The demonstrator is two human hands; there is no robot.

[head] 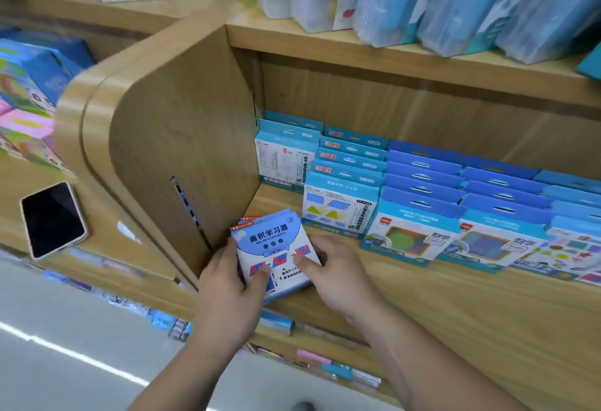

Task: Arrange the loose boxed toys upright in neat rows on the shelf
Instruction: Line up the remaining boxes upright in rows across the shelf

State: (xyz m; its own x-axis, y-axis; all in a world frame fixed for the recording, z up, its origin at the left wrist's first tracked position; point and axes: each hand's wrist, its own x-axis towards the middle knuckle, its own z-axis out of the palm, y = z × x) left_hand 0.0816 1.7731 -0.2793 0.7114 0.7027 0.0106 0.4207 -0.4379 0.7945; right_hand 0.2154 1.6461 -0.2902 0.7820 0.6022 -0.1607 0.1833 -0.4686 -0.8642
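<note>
Both hands are holding a small stack of boxed toys, perhaps two or three deep, tilted back at the front left corner of the shelf, just beside its side panel. The left hand is curling round the left edge, thumb pressing the printed face, while the right hand is pinching the right edge. Rows of blue boxes are standing upright behind.

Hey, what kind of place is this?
Likely a toy or stationery shop: wooden shelves hold rows of identical boxed toys with hang tabs, and what look like price tags line the shelf edges.
</note>
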